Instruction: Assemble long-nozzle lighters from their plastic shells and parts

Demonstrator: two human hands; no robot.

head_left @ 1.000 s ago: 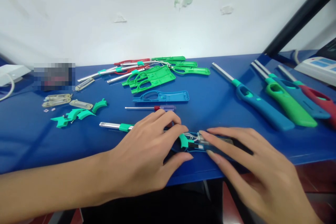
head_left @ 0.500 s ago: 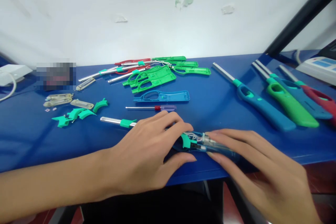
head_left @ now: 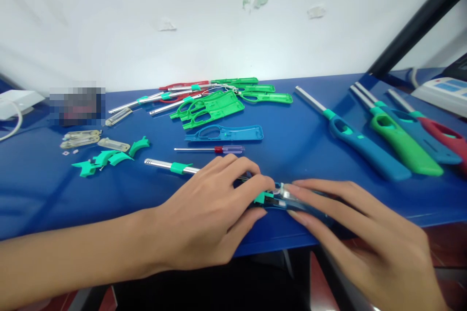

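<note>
An opened blue stick lighter (head_left: pixel 280 203) lies at the table's front edge, with wires, a green trigger (head_left: pixel 259 198) and a clear fuel tank (head_left: pixel 285 193) showing in its shell. My left hand (head_left: pixel 215 204) is closed over its front half, fingertips and thumb at the trigger and wires. From under that hand the metal tube (head_left: pixel 164 164) with its green collar sticks out to the left. My right hand (head_left: pixel 368 233) pinches the handle end and tank between thumb and fingers. Beyond my left hand lies a screwdriver (head_left: pixel 215 149) with a purple and red handle.
A blue half shell (head_left: pixel 237 133) and several green half shells (head_left: pixel 215 109) lie behind. Loose green triggers (head_left: pixel 105 157) and clear tanks (head_left: pixel 82 139) are on the left. Whole lighters (head_left: pixel 368 148) lie at right, near a white device (head_left: pixel 443 95). A white wall (head_left: pixel 204 48) borders the table.
The lighter's tube has shifted slightly to the right. My left fingers have moved inward, and the index fingertip now covers part of the trigger and wires. My right hand has barely moved.
</note>
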